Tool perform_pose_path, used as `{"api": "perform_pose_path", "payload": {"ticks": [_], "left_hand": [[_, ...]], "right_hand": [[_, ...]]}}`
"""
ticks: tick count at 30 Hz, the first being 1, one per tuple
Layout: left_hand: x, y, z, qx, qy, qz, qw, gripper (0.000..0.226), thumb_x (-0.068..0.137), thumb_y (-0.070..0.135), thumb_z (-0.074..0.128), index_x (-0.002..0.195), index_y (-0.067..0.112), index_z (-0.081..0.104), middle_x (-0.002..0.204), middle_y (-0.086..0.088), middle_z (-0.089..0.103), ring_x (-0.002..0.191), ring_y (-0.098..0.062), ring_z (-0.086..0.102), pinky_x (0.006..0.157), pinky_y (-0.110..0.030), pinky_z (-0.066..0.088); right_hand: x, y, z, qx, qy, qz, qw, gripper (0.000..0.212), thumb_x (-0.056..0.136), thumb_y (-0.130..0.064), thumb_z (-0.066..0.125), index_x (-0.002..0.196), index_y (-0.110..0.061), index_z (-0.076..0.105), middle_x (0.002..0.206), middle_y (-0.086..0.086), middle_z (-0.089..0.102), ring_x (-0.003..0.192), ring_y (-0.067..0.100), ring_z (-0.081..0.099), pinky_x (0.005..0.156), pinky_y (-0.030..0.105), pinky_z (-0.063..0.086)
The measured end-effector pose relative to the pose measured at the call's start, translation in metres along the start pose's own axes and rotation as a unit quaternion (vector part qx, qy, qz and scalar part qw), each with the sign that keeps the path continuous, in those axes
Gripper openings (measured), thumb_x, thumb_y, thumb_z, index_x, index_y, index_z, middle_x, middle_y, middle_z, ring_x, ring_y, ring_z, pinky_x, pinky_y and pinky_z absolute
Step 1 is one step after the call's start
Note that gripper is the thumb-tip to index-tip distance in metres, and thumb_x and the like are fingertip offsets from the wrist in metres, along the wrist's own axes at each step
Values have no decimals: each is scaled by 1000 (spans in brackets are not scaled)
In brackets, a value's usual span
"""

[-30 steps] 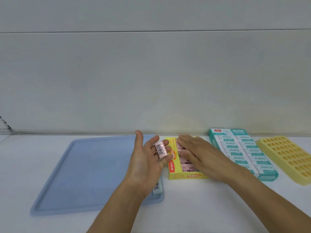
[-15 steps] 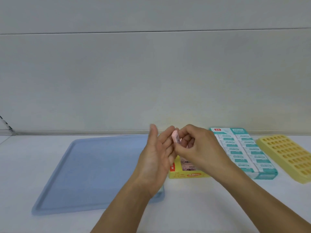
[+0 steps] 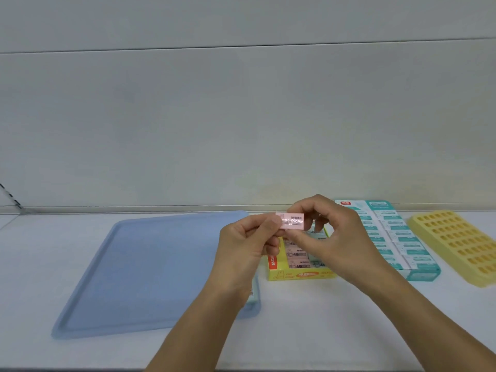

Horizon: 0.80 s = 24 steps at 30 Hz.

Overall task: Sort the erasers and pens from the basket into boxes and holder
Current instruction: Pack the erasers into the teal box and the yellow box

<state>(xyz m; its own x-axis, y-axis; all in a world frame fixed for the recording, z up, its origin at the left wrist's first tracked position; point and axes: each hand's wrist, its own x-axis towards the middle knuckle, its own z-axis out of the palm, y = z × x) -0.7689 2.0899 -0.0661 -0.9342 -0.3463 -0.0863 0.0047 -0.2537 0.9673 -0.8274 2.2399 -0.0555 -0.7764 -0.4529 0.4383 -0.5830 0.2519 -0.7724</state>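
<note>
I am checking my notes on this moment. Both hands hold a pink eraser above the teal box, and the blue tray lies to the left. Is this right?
Not quite. In the head view the left hand and right hand hold the pink eraser above the yellow box, not the teal box, which lies further right. The blue tray does lie to the left.

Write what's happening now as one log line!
left hand + right hand: both pinch pink eraser | above yellow box | blue tray left

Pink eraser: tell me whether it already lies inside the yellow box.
No, the pink eraser is pinched between the left hand and the right hand, above the yellow box.
</note>
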Motion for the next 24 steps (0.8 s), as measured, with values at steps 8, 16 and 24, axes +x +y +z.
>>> {"api": "perform_pose_path", "payload": {"ticks": [8, 16, 24], "left_hand": [[1, -21, -7, 415, -25, 105, 903, 32, 90, 38, 62, 122, 35, 60, 110, 24, 60, 103, -2, 55, 88, -22, 47], [0, -27, -12, 518, -73, 119, 844, 66, 86, 50, 64, 145, 37, 36, 144, 18, 43, 130, -1, 38, 107, -22, 32], [1, -26, -12, 535, -75, 131, 831, 67, 87, 53, 62, 146, 37, 34, 144, 17, 44, 128, -5, 42, 107, -28, 36]], "right_hand": [[12, 29, -17, -240, -25, 28, 970, 15, 81, -32, 72, 94, -33, 65, 88, -14, 49, 86, 1, 44, 74, 28, 38], [17, 28, -6, -245, -174, 70, 951, 16, 82, -33, 75, 94, -27, 67, 91, -12, 59, 86, 3, 54, 80, 29, 49], [36, 10, -2, -403, -256, 78, 875, 25, 78, -35, 74, 98, -23, 66, 98, -7, 56, 91, 12, 52, 78, 31, 48]]}}
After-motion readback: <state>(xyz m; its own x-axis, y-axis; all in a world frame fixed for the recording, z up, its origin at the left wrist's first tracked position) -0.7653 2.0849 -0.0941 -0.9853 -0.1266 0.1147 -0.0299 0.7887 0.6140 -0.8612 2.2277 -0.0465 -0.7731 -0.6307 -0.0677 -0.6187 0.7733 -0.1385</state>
